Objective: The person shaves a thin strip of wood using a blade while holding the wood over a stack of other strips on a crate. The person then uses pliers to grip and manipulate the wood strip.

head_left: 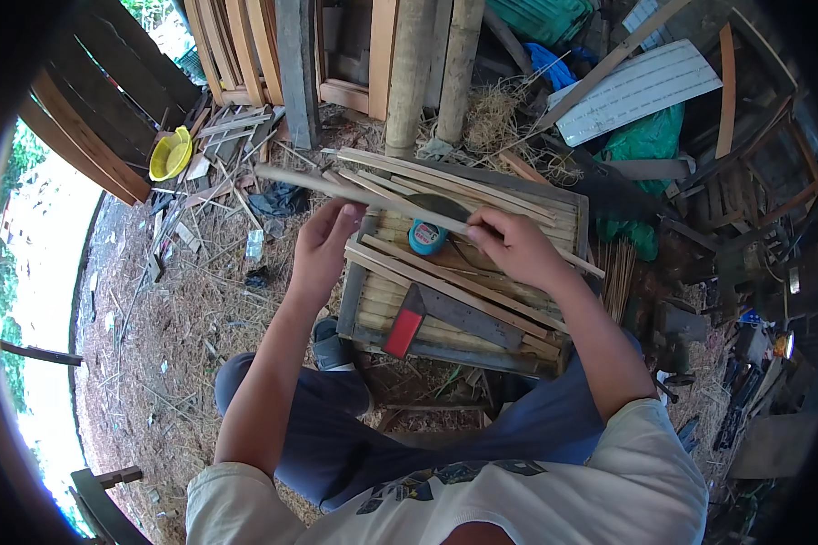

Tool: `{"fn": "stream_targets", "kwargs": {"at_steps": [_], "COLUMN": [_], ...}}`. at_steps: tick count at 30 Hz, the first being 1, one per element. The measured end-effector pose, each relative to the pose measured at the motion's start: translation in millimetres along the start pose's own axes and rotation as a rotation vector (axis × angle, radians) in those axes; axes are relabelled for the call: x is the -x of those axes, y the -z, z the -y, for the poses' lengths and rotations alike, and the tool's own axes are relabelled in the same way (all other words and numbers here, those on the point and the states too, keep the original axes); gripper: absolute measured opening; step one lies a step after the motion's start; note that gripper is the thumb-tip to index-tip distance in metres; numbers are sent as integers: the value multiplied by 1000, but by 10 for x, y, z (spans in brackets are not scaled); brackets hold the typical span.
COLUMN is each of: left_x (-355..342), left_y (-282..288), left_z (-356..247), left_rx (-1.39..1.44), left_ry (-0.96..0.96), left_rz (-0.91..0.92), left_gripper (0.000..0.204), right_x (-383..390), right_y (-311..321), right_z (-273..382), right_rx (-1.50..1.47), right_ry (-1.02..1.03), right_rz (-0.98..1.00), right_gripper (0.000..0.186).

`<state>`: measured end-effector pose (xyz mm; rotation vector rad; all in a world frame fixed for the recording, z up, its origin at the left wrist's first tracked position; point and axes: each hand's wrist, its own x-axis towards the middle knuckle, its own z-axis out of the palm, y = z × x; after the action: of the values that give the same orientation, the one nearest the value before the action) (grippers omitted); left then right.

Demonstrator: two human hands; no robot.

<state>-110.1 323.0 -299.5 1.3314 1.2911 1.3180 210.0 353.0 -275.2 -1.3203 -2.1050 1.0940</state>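
Both my hands hold a long, thin wooden strip point(404, 211) slantwise above a low slatted table point(364, 304). Its left end sticks out well past my left hand point(325, 243), whose fingers are closed around it from below. My right hand point(515, 249) pinches the strip between thumb and fingers farther right. Under the strip, a round teal item with a pale label point(426, 236) rests on the table. Several pale wooden strips point(454, 286) lie beside it. Nearest me on the table is a dark tapering piece with a red block-like end point(404, 332); its kind is unclear.
A yellow basin point(171, 154) stands at the far left among wood scraps. Bamboo posts point(411, 82) and upright planks point(245, 54) rise beyond the table. A white panel point(641, 91), green plastic point(645, 145) and wooden frames point(773, 163) crowd the right. Straw and debris cover the ground.
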Motion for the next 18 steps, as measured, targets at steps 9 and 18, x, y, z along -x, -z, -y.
{"fn": "stream_targets", "kwargs": {"at_steps": [9,18], "left_x": [-164,-296], "left_y": [-261,-227], "left_z": [33,59], "left_rx": [427,378], "left_ry": [229,235], "left_rz": [-49,-221], "left_gripper": [43,34], "right_x": [129,472], "right_y": [54,776], "right_z": [-60,-362], "right_rx": [71,344], "right_ry": [151,-125], "right_rz": [-78,-178], "right_gripper": [26,24]}}
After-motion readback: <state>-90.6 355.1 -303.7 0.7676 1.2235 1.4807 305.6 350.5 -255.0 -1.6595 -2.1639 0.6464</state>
